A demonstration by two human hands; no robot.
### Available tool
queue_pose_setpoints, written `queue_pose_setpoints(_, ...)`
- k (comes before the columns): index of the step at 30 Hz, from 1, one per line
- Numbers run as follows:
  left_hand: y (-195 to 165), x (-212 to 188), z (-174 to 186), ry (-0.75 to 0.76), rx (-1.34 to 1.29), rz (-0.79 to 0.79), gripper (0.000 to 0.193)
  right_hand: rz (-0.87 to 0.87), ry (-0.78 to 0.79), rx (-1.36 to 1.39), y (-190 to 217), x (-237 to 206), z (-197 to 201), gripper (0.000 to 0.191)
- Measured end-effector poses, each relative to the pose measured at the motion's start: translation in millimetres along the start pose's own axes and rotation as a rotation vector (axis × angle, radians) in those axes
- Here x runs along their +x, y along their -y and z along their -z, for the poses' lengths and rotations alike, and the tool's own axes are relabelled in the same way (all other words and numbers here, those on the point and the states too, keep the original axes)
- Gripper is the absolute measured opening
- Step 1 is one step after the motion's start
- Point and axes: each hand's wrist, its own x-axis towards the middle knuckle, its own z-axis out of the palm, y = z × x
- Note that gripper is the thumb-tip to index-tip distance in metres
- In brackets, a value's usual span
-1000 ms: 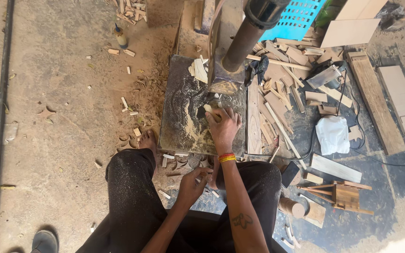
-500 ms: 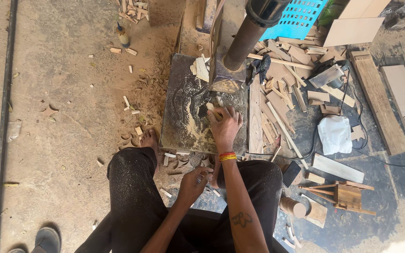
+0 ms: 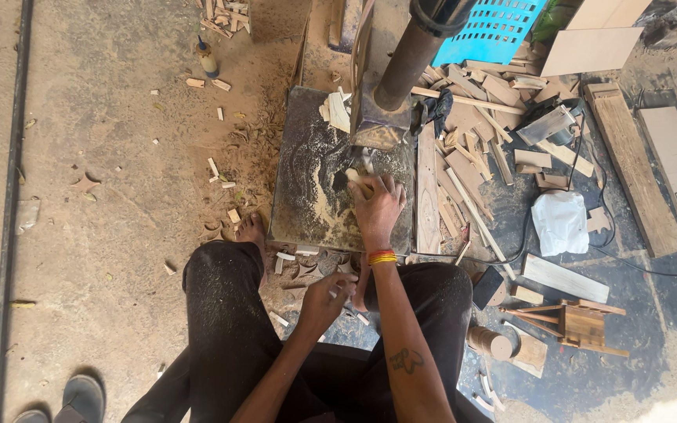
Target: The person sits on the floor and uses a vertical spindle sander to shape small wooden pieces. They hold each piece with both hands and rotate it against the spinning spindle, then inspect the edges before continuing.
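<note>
My right hand (image 3: pixel 378 207) rests on a dusty metal saw table (image 3: pixel 307 188), gripping a small pale wood piece (image 3: pixel 356 181) close to the machine's blade area. A red and yellow band circles that wrist. My left hand (image 3: pixel 324 298) is lower, between my knees, pinching a small wood offcut (image 3: pixel 338 291) over a heap of cut scraps (image 3: pixel 307 262) at the table's near edge. I sit with dark trousers dusted in sawdust, my bare foot (image 3: pixel 252 233) beside the table's left corner.
A dark machine column (image 3: pixel 405 59) rises behind the table. Wood strips and offcuts (image 3: pixel 472 149) pile to the right, with a white bag (image 3: pixel 560 222), a blue plastic crate (image 3: pixel 495 31) and planks (image 3: pixel 628 164). A small wooden stool shape (image 3: pixel 581 325) lies lower right. Sandals (image 3: pixel 80 398) lie lower left.
My right hand shifted slightly on the table with the wood piece. My left hand stayed low between my knees. The view moved a little.
</note>
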Motion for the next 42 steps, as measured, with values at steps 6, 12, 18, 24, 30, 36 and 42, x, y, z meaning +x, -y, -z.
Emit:
queue_pose_setpoints(6,-20.1,8.7,30.9,-0.304,-0.193,-0.223,0.044,0.204,0.084,0.256,19.2,-49.7,68.0,0.022)
queue_pose_setpoints(12,-41.1,27.9,49.5,-0.297,0.029,-0.468,0.039,0.13,0.262,0.49,34.8,-81.6,100.3,0.029)
queue_pose_setpoints(18,-53.4,23.7,56.7,-0.317,-0.038,-0.475,0.027,-0.11,0.312,0.753,27.6,-90.3,106.3,0.04)
queue_pose_setpoints(24,-49.8,25.2,53.6,-0.314,-0.1,-0.427,0.028,-0.365,0.317,1.06,11.7,-97.0,95.4,0.035)
queue_pose_setpoints(30,-44.7,29.3,52.4,-0.306,-0.086,-0.436,0.028,-0.385,0.309,1.062,7.4,-100.3,91.4,0.029)
queue_pose_setpoints(36,-29.8,32.9,48.7,-0.267,-0.173,-0.462,0.02,-0.339,0.293,1.048,11.2,-101.3,91.6,0.024)
queue_pose_setpoints(42,-7.5,43.5,48.5,-0.168,-0.461,-0.414,0.018,-0.297,0.297,1.101,14.7,-98.5,95.7,0.022)
